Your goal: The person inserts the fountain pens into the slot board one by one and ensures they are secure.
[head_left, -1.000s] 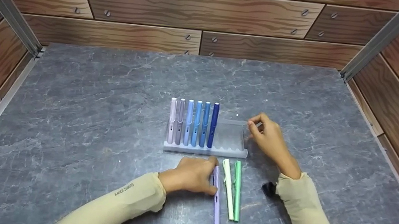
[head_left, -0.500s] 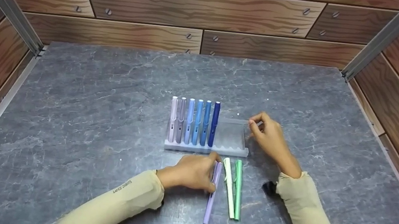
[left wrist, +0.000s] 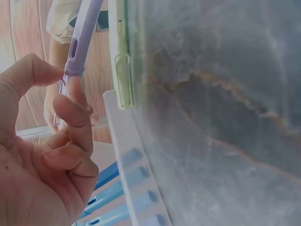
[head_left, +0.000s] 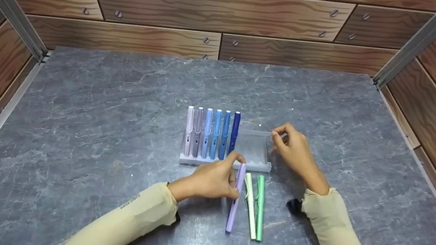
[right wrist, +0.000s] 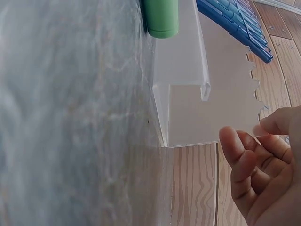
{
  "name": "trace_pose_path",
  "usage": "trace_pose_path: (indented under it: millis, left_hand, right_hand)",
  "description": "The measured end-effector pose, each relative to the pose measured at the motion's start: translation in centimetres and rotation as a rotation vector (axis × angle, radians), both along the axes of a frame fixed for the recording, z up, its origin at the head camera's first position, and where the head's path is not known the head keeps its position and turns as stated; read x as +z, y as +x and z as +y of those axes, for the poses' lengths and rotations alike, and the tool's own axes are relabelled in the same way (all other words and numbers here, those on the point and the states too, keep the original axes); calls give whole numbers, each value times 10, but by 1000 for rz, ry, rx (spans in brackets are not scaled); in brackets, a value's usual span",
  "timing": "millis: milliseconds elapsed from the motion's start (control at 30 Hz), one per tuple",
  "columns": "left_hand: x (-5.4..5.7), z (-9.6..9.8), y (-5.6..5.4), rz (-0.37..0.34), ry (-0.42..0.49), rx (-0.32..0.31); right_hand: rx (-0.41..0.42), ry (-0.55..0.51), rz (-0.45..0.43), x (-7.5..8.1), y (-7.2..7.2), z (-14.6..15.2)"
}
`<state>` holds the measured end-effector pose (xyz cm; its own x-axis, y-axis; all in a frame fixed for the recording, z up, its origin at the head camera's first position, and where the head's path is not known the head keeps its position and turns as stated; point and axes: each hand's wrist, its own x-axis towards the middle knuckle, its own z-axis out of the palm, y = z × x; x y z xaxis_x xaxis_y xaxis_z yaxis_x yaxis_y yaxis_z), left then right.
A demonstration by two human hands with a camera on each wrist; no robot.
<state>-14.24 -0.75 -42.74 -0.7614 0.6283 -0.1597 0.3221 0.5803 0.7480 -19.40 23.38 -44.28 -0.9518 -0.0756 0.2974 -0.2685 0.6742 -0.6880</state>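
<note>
My left hand [head_left: 214,179] pinches a capped lavender pen [head_left: 234,208] between thumb and fingers, near its upper end. The pen is tilted, its lower end toward me, just in front of the clear pen stand [head_left: 251,166]. In the left wrist view, the thumb and index finger meet the lavender pen [left wrist: 84,35] around its middle. My right hand [head_left: 293,148] holds the stand's upper right corner with thumb and fingertips, as the right wrist view shows beside the stand's scalloped back panel [right wrist: 225,103]. A pale green pen [head_left: 250,209] and a green pen [head_left: 259,210] lie close by on the table.
Several pens, from pale lilac [head_left: 188,133] to dark blue [head_left: 235,130], lean side by side in the stand's left slots. The grey marbled table [head_left: 102,119] is bounded by wood-patterned walls [head_left: 220,12] at the back and sides.
My left hand has lifted the lavender pen off the table and carried it up toward the stand, its lower end swinging left. The right hand stays at the stand's corner.
</note>
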Motion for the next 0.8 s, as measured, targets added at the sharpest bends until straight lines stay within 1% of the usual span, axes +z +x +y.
trace_pose_path:
  millis: [200,333,433,567,667,800]
  left_hand:
    - [8,-1,-4,31,91,62]
    - [12,-1,-5,89,148,115]
    - [15,1,-6,157,176,161]
    - [17,3,-6,232,181,215]
    - [17,5,-6,295,169,234]
    - [16,6,-7,394,158,242]
  right_hand:
    - [8,-12,12,1,0,0]
    - [6,-15,11,1,0,0]
    - [4,-10,8,1,0,0]
    - [1,-2,3,0,0,0]
    - [-4,-4,-4,0,0,0]
    - [-6,-1,-10,0,-1,0]
